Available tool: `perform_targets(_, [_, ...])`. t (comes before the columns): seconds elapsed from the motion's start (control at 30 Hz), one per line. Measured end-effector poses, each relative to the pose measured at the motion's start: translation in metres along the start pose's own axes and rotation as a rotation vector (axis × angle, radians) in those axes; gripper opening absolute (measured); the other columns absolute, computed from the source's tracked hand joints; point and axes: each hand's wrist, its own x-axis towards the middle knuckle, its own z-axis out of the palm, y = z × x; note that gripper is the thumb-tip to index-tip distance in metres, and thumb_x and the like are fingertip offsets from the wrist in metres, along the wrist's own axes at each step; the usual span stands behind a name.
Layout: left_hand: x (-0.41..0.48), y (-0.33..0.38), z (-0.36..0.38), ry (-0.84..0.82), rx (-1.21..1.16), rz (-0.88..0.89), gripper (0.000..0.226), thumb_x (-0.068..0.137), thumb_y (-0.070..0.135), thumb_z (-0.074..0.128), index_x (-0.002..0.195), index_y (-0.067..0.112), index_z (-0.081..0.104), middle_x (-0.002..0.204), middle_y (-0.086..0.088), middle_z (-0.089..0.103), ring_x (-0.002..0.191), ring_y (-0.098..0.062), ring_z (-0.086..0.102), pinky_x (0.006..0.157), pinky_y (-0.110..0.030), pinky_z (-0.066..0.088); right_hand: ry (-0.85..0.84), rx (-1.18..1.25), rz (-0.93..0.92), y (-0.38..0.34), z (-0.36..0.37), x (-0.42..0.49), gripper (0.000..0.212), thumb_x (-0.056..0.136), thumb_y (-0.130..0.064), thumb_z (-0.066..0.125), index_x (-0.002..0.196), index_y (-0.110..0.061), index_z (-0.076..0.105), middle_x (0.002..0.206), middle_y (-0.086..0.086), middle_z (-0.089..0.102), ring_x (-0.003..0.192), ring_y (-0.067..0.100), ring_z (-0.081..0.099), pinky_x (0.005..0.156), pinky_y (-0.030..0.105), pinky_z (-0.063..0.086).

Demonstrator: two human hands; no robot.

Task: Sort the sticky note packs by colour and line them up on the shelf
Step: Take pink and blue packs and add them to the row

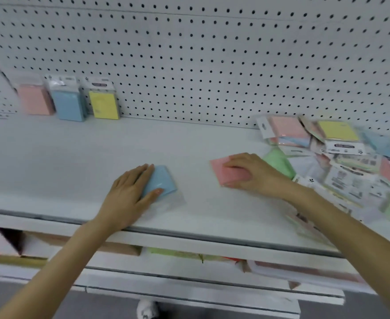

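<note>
Head view: left hand [129, 194] clasps the blue pack [160, 180] between fingers and thumb, right hand [247, 173] curls over the pink pack [220, 172], both flat on the shelf [189, 139], so each is best lifted clear, stood upright and set squarely against its colour-mate in the standing row [68, 105] at far left.

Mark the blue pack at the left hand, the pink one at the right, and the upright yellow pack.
Blue sticky note pack [160, 180]: head view, exposed top face.
Pink sticky note pack [220, 169]: head view, bare left corner.
Upright yellow sticky note pack [103, 104]: head view, front face.
</note>
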Motion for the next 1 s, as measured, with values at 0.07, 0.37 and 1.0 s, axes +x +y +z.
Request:
perform_targets(0.07, [0.004,-0.017,-0.007,0.018,-0.025,-0.009,0.106,0.071,0.089,0.004,0.147,0.020,0.033,0.147,-0.001,0.040,0.132,-0.022,0.035,0.108,-0.034,0.026,-0.035,-0.038,0.026,-0.007,-0.001,0.021,0.072,0.071,-0.048,0.076,0.135,-0.031,0.047,0.140,-0.006,0.041,0.129,0.018,0.034,0.109,0.035,0.029])
perform_targets(0.37, [0.057,-0.073,-0.025,0.003,-0.125,-0.040,0.111,0.056,0.091,0.030,0.146,0.025,0.034,0.125,-0.003,0.044,0.116,-0.022,0.033,0.092,-0.023,0.018,-0.121,-0.071,0.243,-0.029,-0.002,0.085,0.079,0.048,-0.061,0.083,0.113,-0.041,0.043,0.101,-0.009,0.041,0.101,0.016,0.037,0.080,0.031,0.033])
perform_targets(1.0, [0.106,-0.146,-0.066,0.183,-1.392,-0.345,0.021,0.079,0.015,0.074,0.091,0.009,0.057,0.082,-0.004,0.067,0.068,-0.013,0.063,0.057,-0.023,0.052,0.919,1.051,0.445,-0.164,0.085,0.177,0.022,0.078,-0.017,0.076,0.080,-0.020,0.054,0.077,-0.004,0.058,0.067,0.011,0.053,0.061,0.022,0.046])
